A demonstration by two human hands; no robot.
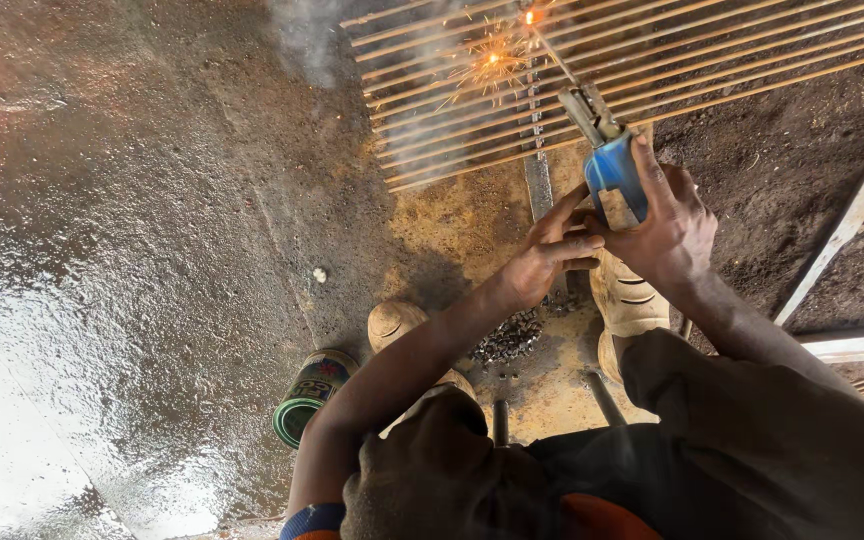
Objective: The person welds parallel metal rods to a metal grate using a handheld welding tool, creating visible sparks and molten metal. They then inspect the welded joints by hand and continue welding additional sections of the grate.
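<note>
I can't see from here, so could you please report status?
Right hand grips blue welding holder; left hand steadies it. Rod sparking on metal grille. Tin can well aside.

Blue electrode holder [612, 172] tilted, rod tip sparking on rusty rod grille [712, 60], apparently floor-laid.

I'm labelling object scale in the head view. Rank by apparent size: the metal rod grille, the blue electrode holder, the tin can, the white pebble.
1. metal rod grille
2. blue electrode holder and tin can: look alike, unranked
3. white pebble
</note>
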